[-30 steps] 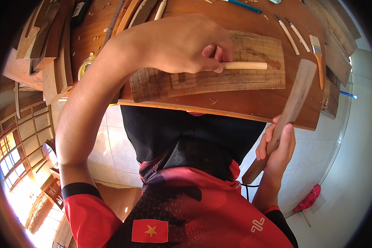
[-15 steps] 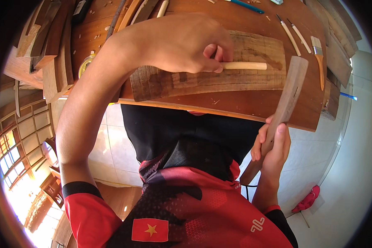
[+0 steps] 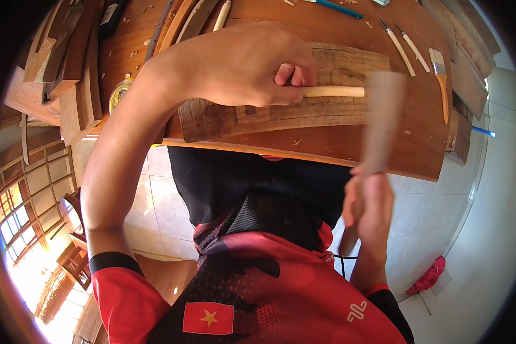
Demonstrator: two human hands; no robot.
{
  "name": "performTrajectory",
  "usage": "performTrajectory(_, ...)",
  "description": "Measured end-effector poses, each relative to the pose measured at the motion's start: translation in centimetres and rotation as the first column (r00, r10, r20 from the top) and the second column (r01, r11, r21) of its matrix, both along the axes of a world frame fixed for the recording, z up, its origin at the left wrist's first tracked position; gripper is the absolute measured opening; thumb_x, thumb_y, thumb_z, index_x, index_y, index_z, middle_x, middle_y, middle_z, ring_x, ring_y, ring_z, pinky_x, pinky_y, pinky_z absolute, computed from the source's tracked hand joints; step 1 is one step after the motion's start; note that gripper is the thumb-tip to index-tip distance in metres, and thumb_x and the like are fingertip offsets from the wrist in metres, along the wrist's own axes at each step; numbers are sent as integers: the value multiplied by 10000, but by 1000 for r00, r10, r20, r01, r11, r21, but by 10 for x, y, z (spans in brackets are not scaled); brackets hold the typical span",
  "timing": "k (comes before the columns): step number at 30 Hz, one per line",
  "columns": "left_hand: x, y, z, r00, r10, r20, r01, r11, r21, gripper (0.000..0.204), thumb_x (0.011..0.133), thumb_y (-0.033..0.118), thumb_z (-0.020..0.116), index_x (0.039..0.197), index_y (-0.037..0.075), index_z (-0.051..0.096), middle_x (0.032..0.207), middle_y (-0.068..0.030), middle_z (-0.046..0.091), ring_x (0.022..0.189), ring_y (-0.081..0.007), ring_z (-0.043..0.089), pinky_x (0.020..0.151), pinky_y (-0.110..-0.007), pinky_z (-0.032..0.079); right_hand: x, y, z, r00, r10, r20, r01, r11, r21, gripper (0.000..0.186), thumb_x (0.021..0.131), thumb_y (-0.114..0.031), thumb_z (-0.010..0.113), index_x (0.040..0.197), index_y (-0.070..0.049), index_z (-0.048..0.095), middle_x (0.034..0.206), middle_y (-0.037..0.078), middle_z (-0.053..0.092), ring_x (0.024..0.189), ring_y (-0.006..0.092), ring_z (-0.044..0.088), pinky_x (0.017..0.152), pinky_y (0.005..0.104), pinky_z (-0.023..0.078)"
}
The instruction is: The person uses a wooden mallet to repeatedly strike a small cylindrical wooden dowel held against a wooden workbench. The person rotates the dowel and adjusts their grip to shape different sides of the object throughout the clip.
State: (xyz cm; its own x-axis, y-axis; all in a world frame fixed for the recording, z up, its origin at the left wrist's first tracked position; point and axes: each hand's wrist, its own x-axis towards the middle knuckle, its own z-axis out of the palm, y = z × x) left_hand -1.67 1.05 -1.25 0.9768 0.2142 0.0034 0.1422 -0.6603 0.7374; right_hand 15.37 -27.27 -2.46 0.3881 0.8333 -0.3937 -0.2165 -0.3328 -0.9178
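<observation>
My left hand (image 3: 269, 71) is closed around a carving chisel (image 3: 333, 92), whose pale round handle points right. Its blade is hidden under the hand. Beneath lies a curved, dark-grained wooden board (image 3: 223, 123) with rectangular markings on its face. In my right hand (image 3: 368, 198), fingers wrapped round its lower part, is a greyish wooden stick (image 3: 383, 123), upright and blurred by motion. The stick's upper part is close to the handle's butt end; whether they touch I cannot tell.
Two slim carving tools (image 3: 400, 51) and a flat paintbrush (image 3: 440, 86) lie at the table's right. Wood pieces are stacked at the left (image 3: 77, 74) and right (image 3: 458, 57). A yellow tape measure (image 3: 119, 94) sits by my left forearm. The table's front edge (image 3: 304, 159) faces my lap.
My right hand has swung the wooden stick leftward, toward the butt of the chisel handle. My left hand and the chisel have shifted slightly left.
</observation>
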Motion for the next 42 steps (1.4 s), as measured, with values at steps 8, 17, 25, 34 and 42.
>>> performTrajectory(8, -3, 1, -3, 999, -5, 36, 5, 1000, -20, 179, 864, 106, 722, 961, -44, 702, 853, -131, 675, 780, -262, 640, 743, -392, 537, 2, 4, 4, 987, 148, 67, -142, 987, -77, 335, 1133, -316, 397, 1187, -8, 517, 746, 59, 525, 419, 78, 444, 388, 228, 351)
performTrajectory(17, -4, 3, -4, 999, -27, 39, 29, 998, -59, 175, 864, 103, 726, 956, -44, 701, 853, -128, 675, 770, -257, 639, 757, -391, 535, 4, 8, 8, 991, 116, 63, -113, 993, -42, 353, 1143, -327, 364, 1158, -8, 513, 732, 52, 513, 420, 72, 445, 386, 228, 349)
performTrajectory(25, -6, 4, -5, 996, -32, 80, 36, 998, -47, 169, 863, 98, 723, 960, -39, 700, 856, -122, 675, 766, -251, 631, 754, -389, 532, 13, 13, 12, 993, 107, 51, -104, 993, -60, 332, 1127, -315, 437, 1153, -2, 542, 738, 41, 532, 425, 66, 431, 396, 216, 335)
performTrajectory(34, -11, 5, -8, 991, -38, 126, 49, 995, -84, 162, 876, 91, 742, 988, -22, 712, 889, -103, 682, 783, -229, 633, 773, -379, 532, 17, 19, 20, 990, 133, 55, -128, 989, -78, 389, 1120, -366, 438, 1148, 8, 538, 728, 36, 519, 435, 72, 423, 400, 223, 327)
performTrajectory(42, -13, 6, -7, 991, -36, 128, 55, 987, -150, 156, 894, 89, 732, 1011, -13, 717, 927, -93, 687, 816, -216, 642, 796, -367, 538, 19, 20, 19, 996, 33, 78, -36, 999, 31, 405, 1123, -371, 401, 1160, 10, 533, 719, 59, 513, 405, 86, 412, 382, 232, 327)
